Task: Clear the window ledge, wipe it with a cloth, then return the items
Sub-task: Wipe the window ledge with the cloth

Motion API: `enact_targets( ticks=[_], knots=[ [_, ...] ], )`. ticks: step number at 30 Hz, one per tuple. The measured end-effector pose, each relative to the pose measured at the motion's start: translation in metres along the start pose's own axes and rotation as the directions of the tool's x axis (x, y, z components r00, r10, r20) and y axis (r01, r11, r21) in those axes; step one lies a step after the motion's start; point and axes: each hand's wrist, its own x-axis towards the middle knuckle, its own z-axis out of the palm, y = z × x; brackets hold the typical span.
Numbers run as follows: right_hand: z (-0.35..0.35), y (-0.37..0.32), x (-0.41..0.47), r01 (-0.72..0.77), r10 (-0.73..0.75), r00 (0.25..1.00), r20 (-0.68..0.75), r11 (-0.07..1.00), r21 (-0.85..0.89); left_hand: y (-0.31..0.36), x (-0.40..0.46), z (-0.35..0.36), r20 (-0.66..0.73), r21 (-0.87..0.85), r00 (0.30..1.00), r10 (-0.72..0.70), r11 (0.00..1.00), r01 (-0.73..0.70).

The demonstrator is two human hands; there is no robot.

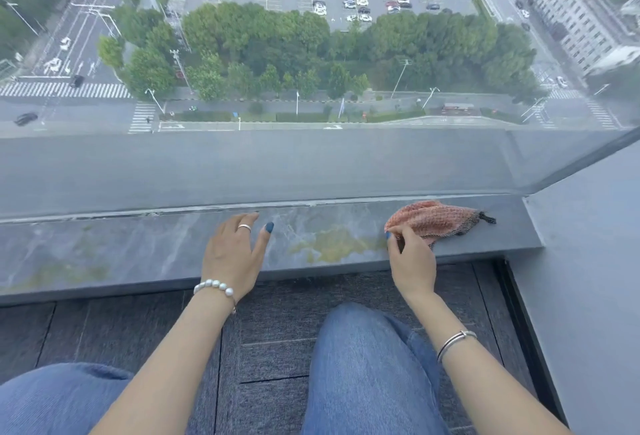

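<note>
On the grey ledge (138,247) below the window, the left hand (232,254) lay spread and flat, holding nothing. To its right, the right hand (412,261) pinched the pink cloth (436,220) by its near edge. Wiping looked underway; the yellowish stain (336,244) between the hands probably needed the next pass.

ledge (138,247) bare leftward; glass (311,164) behind, wall (588,261) right

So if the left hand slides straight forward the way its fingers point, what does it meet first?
Probably the window glass: the left hand lies flat on the ledge, fingers pointing at the pane, nothing visible between them.
</note>
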Motion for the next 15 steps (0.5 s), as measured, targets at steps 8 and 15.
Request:
enact_targets(
  ticks=[8, 15],
  knots=[
    [0.012, -0.037, 0.017, 0.142, -0.158, 0.963, 0.217, 0.986, 0.088, -0.007, 0.021, -0.024, -0.092, 0.007, 0.995, 0.029, 1.0, -0.029],
    [-0.004, -0.03, 0.073, 0.114, -0.084, 0.983, 0.165, 0.977, -0.179, 0.001, 0.056, -0.025, -0.069, 0.022, 0.998, -0.003, 1.0, 0.005]
  ],
)
